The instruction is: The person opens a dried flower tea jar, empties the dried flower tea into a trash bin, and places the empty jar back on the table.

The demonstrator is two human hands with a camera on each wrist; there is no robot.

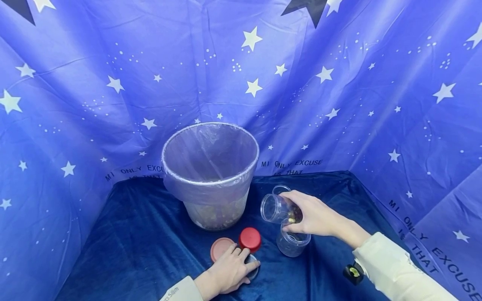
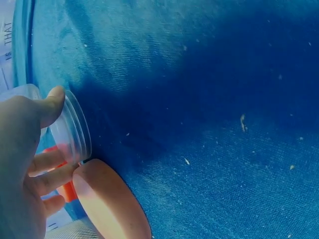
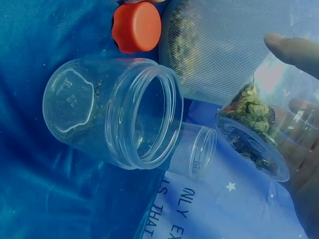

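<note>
My right hand (image 1: pixel 314 215) grips a clear jar (image 1: pixel 272 207), tilted with its mouth toward the bin. Dried greenish-yellow and dark flower-like bits (image 3: pixel 254 114) lie toward the jar's base. Beneath it stands a larger clear jar (image 1: pixel 291 246), uncapped, with a few crumbs inside; a smaller clear jar (image 3: pixel 192 154) is behind. My left hand (image 1: pixel 230 269) holds a clear round lid (image 2: pixel 75 127) by its rim, thumb on one side and fingers on the other. Beside that lid lie a pinkish-orange lid (image 1: pixel 221 249) and a red lid (image 1: pixel 250 239) with a scalloped edge.
A mesh waste bin (image 1: pixel 214 213), lined with a clear bag, stands behind the lids, with dried bits at its bottom. Dark blue cloth (image 1: pixel 135 242) covers the surface, with small crumbs on it. A starry blue curtain (image 1: pixel 211 75) hangs behind and at both sides.
</note>
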